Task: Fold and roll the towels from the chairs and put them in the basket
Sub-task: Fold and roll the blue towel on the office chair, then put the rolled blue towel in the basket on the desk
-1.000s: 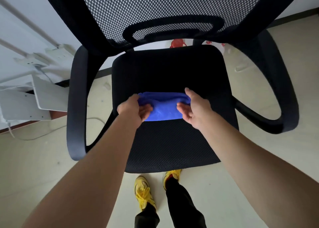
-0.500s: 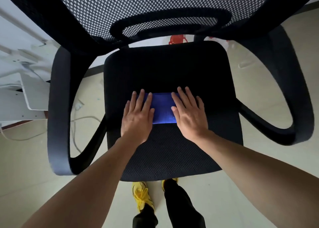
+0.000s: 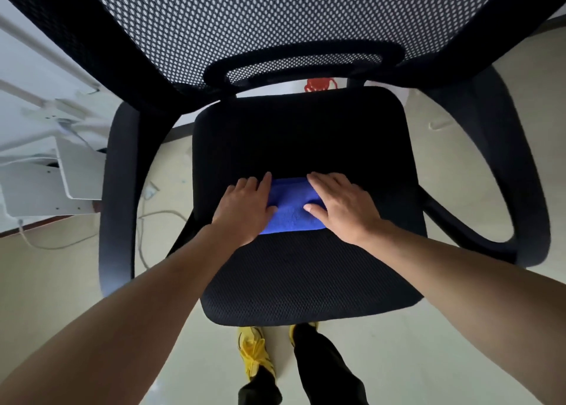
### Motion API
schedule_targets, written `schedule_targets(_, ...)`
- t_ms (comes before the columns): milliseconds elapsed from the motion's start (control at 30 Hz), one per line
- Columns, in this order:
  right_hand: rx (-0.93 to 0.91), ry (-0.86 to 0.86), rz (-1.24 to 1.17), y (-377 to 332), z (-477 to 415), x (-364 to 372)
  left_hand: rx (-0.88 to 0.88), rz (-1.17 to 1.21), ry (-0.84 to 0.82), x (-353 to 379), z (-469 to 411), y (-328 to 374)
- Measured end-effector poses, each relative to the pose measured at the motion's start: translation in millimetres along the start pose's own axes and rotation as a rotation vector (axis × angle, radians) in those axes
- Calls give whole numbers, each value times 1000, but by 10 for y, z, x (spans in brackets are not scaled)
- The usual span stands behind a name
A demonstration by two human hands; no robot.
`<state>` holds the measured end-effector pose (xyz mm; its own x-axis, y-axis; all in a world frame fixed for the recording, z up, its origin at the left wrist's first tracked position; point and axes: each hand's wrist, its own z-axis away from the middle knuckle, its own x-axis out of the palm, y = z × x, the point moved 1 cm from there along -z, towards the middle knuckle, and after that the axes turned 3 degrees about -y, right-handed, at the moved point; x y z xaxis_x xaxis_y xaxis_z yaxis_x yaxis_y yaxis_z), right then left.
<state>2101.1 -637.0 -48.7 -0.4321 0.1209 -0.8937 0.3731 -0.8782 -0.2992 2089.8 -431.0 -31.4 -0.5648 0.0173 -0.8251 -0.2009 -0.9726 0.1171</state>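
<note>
A folded blue towel [image 3: 291,211] lies flat in the middle of the black mesh chair seat [image 3: 306,282]. My left hand [image 3: 245,210] lies palm down over the towel's left end, fingers straight. My right hand [image 3: 340,207] lies palm down over its right end, the thumb resting on the cloth. Both ends of the towel are hidden under my hands. No basket is in view.
The chair has a mesh backrest [image 3: 275,31] and black armrests on the left [image 3: 118,196] and right [image 3: 505,175]. White furniture [image 3: 46,184] and a cable [image 3: 144,221] are on the floor at left. My yellow shoes [image 3: 254,352] stand below the seat's front edge.
A second ago both hands gripped the towel's ends and folded it; then they flattened on it. Now they have spread slightly apart, showing more cloth between them.
</note>
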Motion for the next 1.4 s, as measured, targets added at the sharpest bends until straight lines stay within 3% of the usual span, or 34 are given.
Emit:
schedule_targets(233,75,-152,12,-142,213,-225,0,202,-68,-102,203,86)
schedule_targets(367,45,-22,197,-358,686,-334,126,-22,116,-142,673,199)
schedule_targets(500,70,46,188,-628,1367,-402,240,-94,273,-138,1289,373)
schedule_targets(667,216,79,132,-1132,2388,-690,414,-131,283,-374,2203,616)
schedule_targets(833,288,231,167,-1366,3220,-1072,604,-189,318,-790,2747,957)
schedule_targets(933,353,313,219,-1315,3797,-1451,722,-258,381,-1173,3009,1399)
schedule_targets(1167,602,510,295,-801,5559,-2184,997,-463,507,-1937,3514,3172)
schedule_targets(1400,826,607,359,-158,7451,-2366,1279,-538,653,-1981,4050,5212)
